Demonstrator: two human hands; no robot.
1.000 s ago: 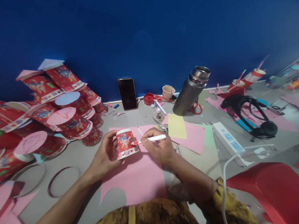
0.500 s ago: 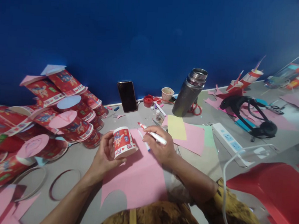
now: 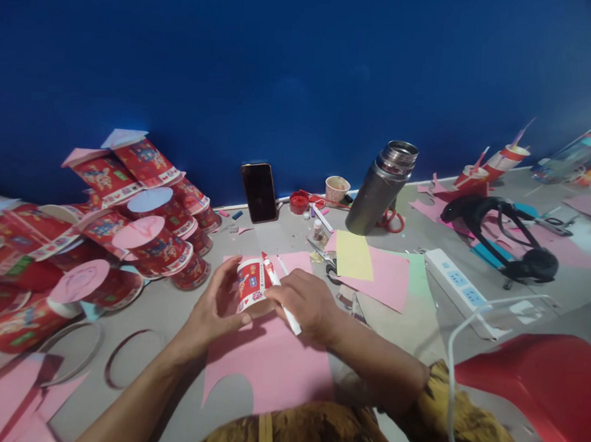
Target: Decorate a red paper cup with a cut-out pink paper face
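A red patterned paper cup (image 3: 250, 286) is held by my left hand (image 3: 216, 309), its fingers behind the cup and the thumb at its lower edge. My right hand (image 3: 306, 303) grips a white marker (image 3: 286, 312) with a red tip, which points up beside the cup's right side. Whether the tip touches the cup is not clear. Beneath both hands lies a pink paper sheet (image 3: 286, 374) with a curved piece cut from its lower edge. A second thin pen is partly hidden behind my right hand.
Many red cups with paper discs (image 3: 158, 246) are stacked at left. A phone (image 3: 259, 192) and a dark flask (image 3: 381, 189) stand near the blue wall. Right of the papers are a power strip (image 3: 459, 288), a black headset (image 3: 504, 244) and a red stool (image 3: 540, 389).
My right hand has brought the marker left, close against the cup, and its tip now points more upward. The cup has tilted slightly in my left hand. The view has shifted a little.
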